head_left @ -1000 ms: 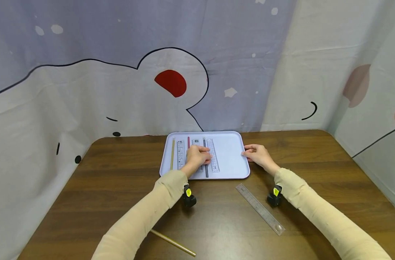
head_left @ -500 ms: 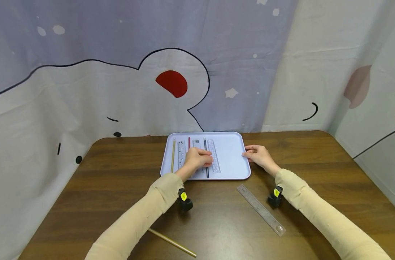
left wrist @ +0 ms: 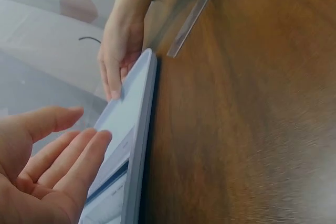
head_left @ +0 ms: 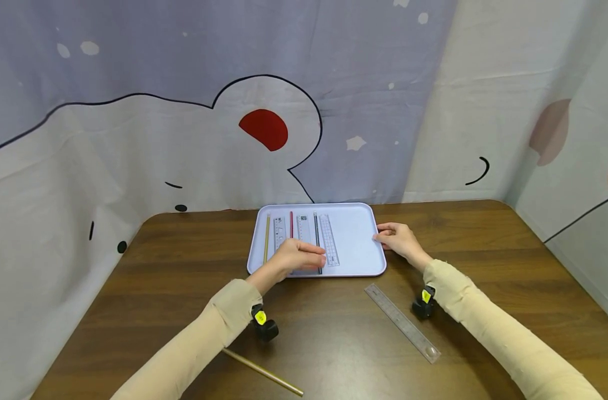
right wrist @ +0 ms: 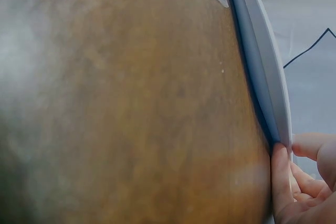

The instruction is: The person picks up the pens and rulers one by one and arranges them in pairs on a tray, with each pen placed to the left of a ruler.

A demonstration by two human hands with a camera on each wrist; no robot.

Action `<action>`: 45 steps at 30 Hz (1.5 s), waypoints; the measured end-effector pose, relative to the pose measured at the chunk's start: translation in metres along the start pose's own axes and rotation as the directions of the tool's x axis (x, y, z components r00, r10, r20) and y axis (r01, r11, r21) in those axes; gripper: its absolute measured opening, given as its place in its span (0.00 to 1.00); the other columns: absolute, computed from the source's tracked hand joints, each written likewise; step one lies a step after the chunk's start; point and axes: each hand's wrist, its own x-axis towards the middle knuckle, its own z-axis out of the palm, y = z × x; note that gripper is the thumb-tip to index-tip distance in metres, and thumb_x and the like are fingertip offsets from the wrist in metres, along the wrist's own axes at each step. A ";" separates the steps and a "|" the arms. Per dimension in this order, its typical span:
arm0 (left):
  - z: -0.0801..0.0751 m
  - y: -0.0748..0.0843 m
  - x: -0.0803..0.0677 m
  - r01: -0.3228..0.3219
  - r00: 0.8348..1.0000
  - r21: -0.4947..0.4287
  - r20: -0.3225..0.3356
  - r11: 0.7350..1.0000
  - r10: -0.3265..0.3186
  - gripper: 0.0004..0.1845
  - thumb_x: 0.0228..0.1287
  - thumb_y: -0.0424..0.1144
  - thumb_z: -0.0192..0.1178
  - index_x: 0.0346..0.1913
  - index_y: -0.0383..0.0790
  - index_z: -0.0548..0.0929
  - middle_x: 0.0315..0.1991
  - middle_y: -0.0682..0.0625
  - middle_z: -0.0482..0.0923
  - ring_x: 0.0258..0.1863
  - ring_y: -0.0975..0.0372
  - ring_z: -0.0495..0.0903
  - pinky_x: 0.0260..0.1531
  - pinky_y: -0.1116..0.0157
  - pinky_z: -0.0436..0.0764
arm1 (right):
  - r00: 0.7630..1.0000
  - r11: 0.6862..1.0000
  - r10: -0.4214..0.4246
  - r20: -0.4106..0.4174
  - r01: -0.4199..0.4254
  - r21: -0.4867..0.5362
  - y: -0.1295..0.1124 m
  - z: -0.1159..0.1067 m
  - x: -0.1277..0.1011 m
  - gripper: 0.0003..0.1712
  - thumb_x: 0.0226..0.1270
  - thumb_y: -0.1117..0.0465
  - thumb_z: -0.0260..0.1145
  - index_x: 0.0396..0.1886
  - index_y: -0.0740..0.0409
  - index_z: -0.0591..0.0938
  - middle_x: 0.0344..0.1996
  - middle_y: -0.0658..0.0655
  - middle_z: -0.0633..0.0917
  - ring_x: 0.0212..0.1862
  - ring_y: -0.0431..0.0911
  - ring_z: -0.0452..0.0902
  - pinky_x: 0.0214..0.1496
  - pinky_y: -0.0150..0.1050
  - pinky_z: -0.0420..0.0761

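A white tray [head_left: 356, 239] lies at the far side of the table. My right hand [head_left: 399, 240] pinches its right rim, thumb on the inner side and fingers outside, as the right wrist view also shows. My left hand [head_left: 296, 256] hovers over the tray's front part, fingers loosely extended; the left wrist view shows nothing between thumb and fingertips. In the tray, roughly side by side, lie a gold pencil [head_left: 267, 236], a clear ruler [head_left: 279, 229], a red pencil [head_left: 291, 222], a second ruler [head_left: 303, 226], a dark pencil [head_left: 316, 226] and a third ruler [head_left: 329, 239]. My left hand partly covers several of them.
On the brown wooden table [head_left: 194, 266], a clear ruler [head_left: 403, 322] lies slantwise in front of the tray. Nearer me is a gold pencil [head_left: 266, 372], one end hidden by my left sleeve. A patterned curtain [head_left: 184, 144] hangs behind the table.
My left hand has drawn back toward me and slightly left, baring more of the red pencil and the middle ruler. The right hand stays on the tray's rim.
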 end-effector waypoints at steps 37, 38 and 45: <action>-0.045 -0.031 -0.062 0.075 0.672 0.192 0.715 0.979 -0.192 0.22 0.52 0.19 0.64 0.53 0.19 0.77 0.48 0.28 0.80 0.38 0.64 0.86 0.47 0.63 0.85 | 1.000 1.000 0.010 0.001 -0.010 -0.004 0.002 -0.001 0.002 0.26 0.65 0.65 0.64 0.59 0.75 0.73 0.44 0.68 0.84 0.32 0.33 0.77 0.36 0.26 0.84; -0.046 -0.032 -0.064 0.070 0.661 0.198 0.725 0.978 -0.194 0.22 0.52 0.19 0.64 0.53 0.19 0.77 0.48 0.27 0.80 0.38 0.64 0.86 0.47 0.64 0.85 | 1.000 1.000 0.010 0.002 -0.010 -0.004 0.002 -0.001 0.002 0.26 0.65 0.65 0.64 0.59 0.75 0.73 0.44 0.68 0.84 0.32 0.33 0.77 0.36 0.26 0.84; -0.055 -0.036 -0.073 0.040 0.614 0.242 0.760 0.970 -0.214 0.21 0.50 0.18 0.65 0.51 0.21 0.79 0.48 0.28 0.81 0.37 0.64 0.85 0.43 0.68 0.86 | 1.000 1.000 0.005 0.003 -0.005 -0.007 0.001 0.000 0.002 0.25 0.66 0.64 0.64 0.59 0.75 0.73 0.43 0.66 0.84 0.33 0.33 0.77 0.37 0.26 0.84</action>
